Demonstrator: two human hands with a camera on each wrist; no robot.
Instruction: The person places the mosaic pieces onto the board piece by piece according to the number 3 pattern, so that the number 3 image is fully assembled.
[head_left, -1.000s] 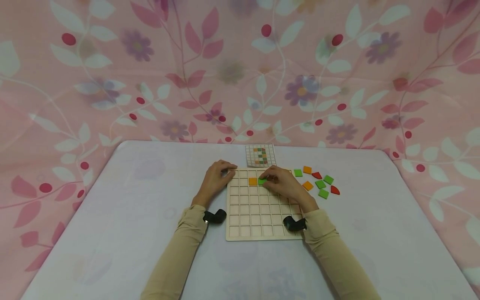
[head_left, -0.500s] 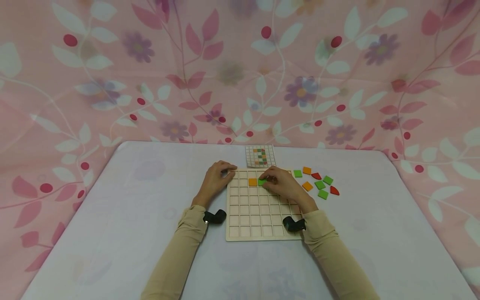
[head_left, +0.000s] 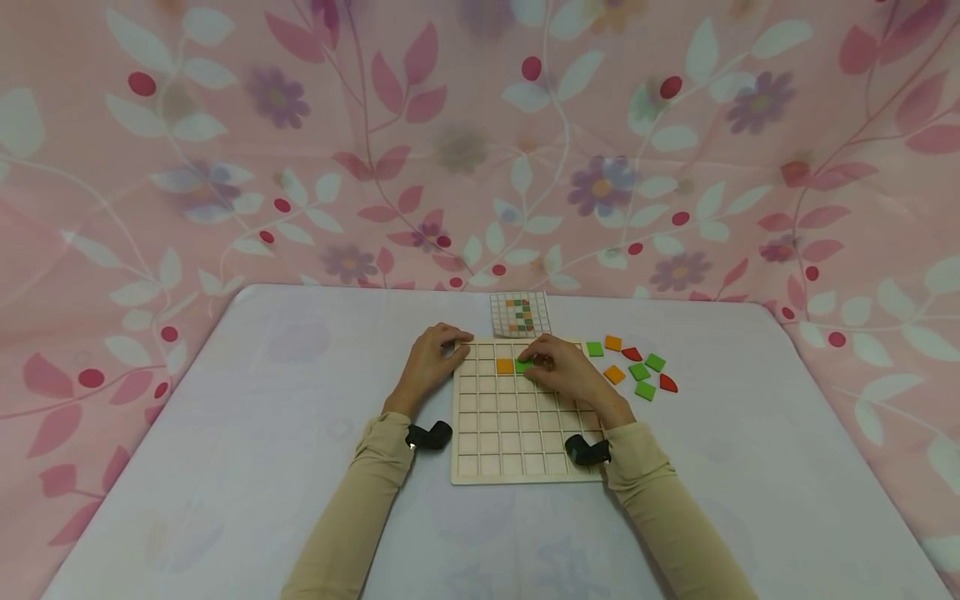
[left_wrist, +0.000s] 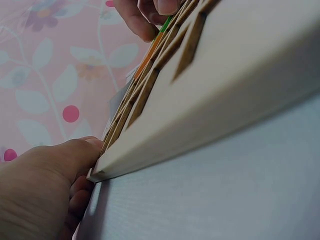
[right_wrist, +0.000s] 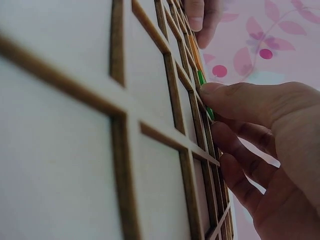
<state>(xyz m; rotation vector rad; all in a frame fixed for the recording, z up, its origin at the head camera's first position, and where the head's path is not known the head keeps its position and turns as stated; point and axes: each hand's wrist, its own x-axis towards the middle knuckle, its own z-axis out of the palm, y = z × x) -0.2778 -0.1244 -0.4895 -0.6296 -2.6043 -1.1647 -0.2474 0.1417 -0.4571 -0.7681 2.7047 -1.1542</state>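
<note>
A pale wooden grid board lies in front of me. My left hand holds its far left corner, thumb on the rim and fingers curled at the edge, as the left wrist view shows. My right hand reaches over the board and pinches a green square tile at a cell in the second row. The right wrist view shows the thumb on that green tile, the other fingers bent beside it. Directly left of it, an orange square tile sits in its cell.
A printed pattern card lies behind the board. To the right are loose tiles: several green squares, two orange squares and two red rounded pieces. A pink floral cloth hangs behind the white-covered table.
Both hands keep their places, the right one still at the green tile. The view tips very slightly, so everything sits a few pixels lower.
</note>
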